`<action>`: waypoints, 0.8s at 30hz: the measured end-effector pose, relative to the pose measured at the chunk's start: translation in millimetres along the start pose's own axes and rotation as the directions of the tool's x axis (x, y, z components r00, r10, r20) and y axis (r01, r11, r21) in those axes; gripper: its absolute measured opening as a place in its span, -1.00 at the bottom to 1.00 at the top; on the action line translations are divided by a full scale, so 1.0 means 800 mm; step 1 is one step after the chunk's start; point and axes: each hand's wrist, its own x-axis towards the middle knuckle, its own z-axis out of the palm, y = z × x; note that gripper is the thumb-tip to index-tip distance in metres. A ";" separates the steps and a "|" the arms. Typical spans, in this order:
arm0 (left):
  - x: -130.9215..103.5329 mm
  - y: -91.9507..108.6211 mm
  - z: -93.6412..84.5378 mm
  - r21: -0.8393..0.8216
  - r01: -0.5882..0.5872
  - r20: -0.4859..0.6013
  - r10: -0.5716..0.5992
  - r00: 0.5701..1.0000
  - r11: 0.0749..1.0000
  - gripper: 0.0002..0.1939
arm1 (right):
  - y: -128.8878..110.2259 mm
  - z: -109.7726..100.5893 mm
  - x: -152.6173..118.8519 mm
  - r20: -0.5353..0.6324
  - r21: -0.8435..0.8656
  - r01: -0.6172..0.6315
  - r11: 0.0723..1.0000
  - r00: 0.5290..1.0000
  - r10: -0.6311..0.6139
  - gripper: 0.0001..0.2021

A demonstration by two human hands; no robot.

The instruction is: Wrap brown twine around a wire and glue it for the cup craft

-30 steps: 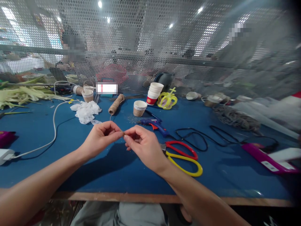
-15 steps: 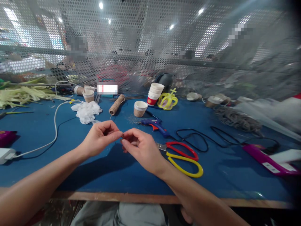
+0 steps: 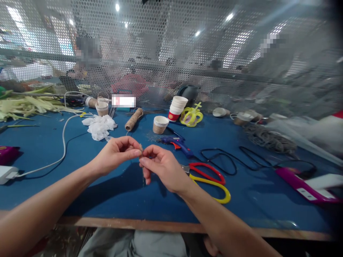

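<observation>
Working over the blue counter (image 3: pixel 80 200), I have both hands pinched together above its near half: the left hand (image 3: pixel 115 155) and the right hand (image 3: pixel 160 167) each close finger and thumb on a short piece of twine (image 3: pixel 141 147), whose loose tail hangs down below the right thumb. My grip is only at the fingertips, so I judge the strand could slip free and drop to the counter, or fray where it is pinched. A thin line seems to run back from the twine to the twine spool (image 3: pixel 133 119) lying behind my hands; a hard pull might roll it. The scissors (image 3: pixel 211 180) lie just beside my right wrist, blades toward it, and the glue gun (image 3: pixel 177 142) just beyond, so a careless sweep could knock either.

As for containers, the stack of paper cups (image 3: pixel 177 106) stands nested at the back. The twine-wrapped cup (image 3: pixel 160 124) stands upright nearby; I cannot tell what is inside. Another small cup (image 3: pixel 102 107) sits farther left, its contents hidden too.
</observation>
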 end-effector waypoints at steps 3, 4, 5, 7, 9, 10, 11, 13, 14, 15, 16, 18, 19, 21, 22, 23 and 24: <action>-0.002 -0.003 0.002 -0.048 0.043 -0.010 -0.043 0.999 0.998 -0.82 | 0.002 0.003 0.000 -0.007 0.011 0.000 1.000 1.000 0.000 -0.84; -0.002 -0.004 0.003 -0.053 0.056 -0.017 -0.057 0.998 0.997 -0.82 | 0.002 0.004 -0.001 -0.013 0.002 -0.002 1.000 1.000 0.002 -0.84; -0.003 -0.004 0.004 -0.054 0.067 -0.020 -0.068 0.997 0.996 -0.83 | 0.002 0.005 -0.001 -0.013 -0.010 -0.004 1.000 1.000 0.004 -0.85; -0.004 -0.003 0.004 -0.039 0.084 -0.010 -0.084 0.996 0.996 -0.85 | 0.001 0.006 -0.001 -0.003 -0.034 -0.011 0.999 1.000 0.011 -0.86; -0.005 0.001 0.004 -0.016 0.083 0.007 -0.083 0.997 0.996 -0.86 | -0.002 0.002 -0.001 0.014 -0.063 -0.004 0.998 1.000 0.005 -0.86; -0.005 0.003 0.003 -0.005 0.074 0.011 -0.074 0.997 0.997 -0.86 | -0.004 -0.001 0.000 0.019 -0.081 0.010 0.997 1.000 -0.009 -0.85; -0.005 0.005 0.002 0.005 0.065 0.013 -0.065 0.998 0.998 -0.87 | -0.006 -0.005 0.000 0.020 -0.100 0.037 0.994 0.999 -0.036 -0.84; -0.006 0.009 0.001 0.025 0.065 0.026 -0.066 0.997 0.998 -0.87 | -0.011 -0.013 0.001 0.031 -0.135 0.117 0.984 0.993 -0.114 -0.78; -0.006 0.010 0.001 0.034 0.086 0.049 -0.088 0.995 0.996 -0.87 | -0.013 -0.016 0.002 0.046 -0.148 0.160 0.976 0.987 -0.155 -0.75; -0.007 0.011 0.001 0.038 0.121 0.083 -0.124 0.989 0.992 -0.87 | -0.015 -0.019 0.002 0.073 -0.162 0.193 0.968 0.980 -0.183 -0.73; -0.007 0.011 0.001 0.034 0.166 0.119 -0.169 0.978 0.986 -0.87 | -0.017 -0.021 0.002 0.103 -0.174 0.219 0.960 0.974 -0.204 -0.74; -0.009 0.010 0.002 0.008 0.258 0.179 -0.255 0.950 0.966 -0.86 | -0.019 -0.023 0.002 0.163 -0.190 0.244 0.951 0.963 -0.215 -0.83; -0.009 0.009 0.003 -0.014 0.294 0.200 -0.286 0.937 0.956 -0.85 | -0.020 -0.022 0.002 0.181 -0.187 0.246 0.951 0.960 -0.213 -0.88; -0.009 0.008 0.003 -0.060 0.337 0.235 -0.315 0.919 0.940 -0.83 | -0.021 -0.022 0.002 0.197 -0.157 0.233 0.960 0.959 -0.201 -0.93; -0.008 0.008 0.002 -0.077 0.344 0.253 -0.315 0.915 0.936 -0.83 | -0.021 -0.022 0.002 0.199 -0.133 0.219 0.966 0.961 -0.191 -0.93; -0.008 0.008 0.001 -0.086 0.340 0.265 -0.308 0.914 0.936 -0.82 | -0.021 -0.022 0.002 0.199 -0.111 0.203 0.973 0.964 -0.179 -0.93; -0.007 0.008 0.000 -0.084 0.330 0.270 -0.298 0.916 0.940 -0.81 | -0.020 -0.022 0.002 0.194 -0.095 0.188 0.977 0.967 -0.168 -0.93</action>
